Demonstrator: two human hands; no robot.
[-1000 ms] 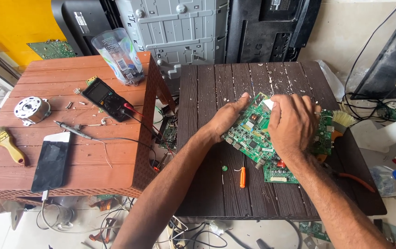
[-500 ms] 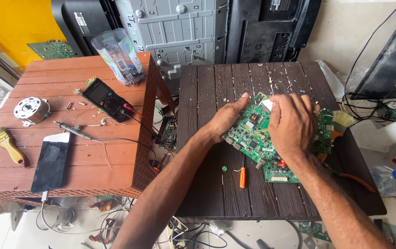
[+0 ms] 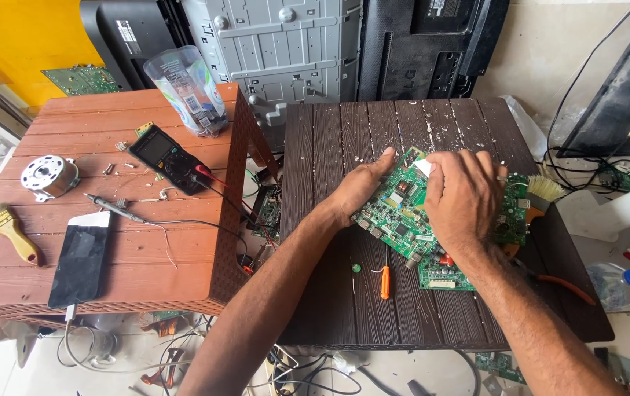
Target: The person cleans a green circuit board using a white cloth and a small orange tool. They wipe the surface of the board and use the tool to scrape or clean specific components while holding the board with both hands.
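Nothing has visibly moved: both hands stay on the green circuit board at the dark surface's three o'clock side, long axis ten-to-four. Left hand grips its ten o'clock edge; right hand lies flat on top, fingers loosely spread.

A black multimeter lies tilted on the reddish table, its dark rectangular screen blank. Nearer the front edge, a smartphone lies flat, its glossy black screen off. A clear plastic bottle at the table's back corner carries a blue-and-white label. Behind, a black television back bears a small white rectangular sticker.
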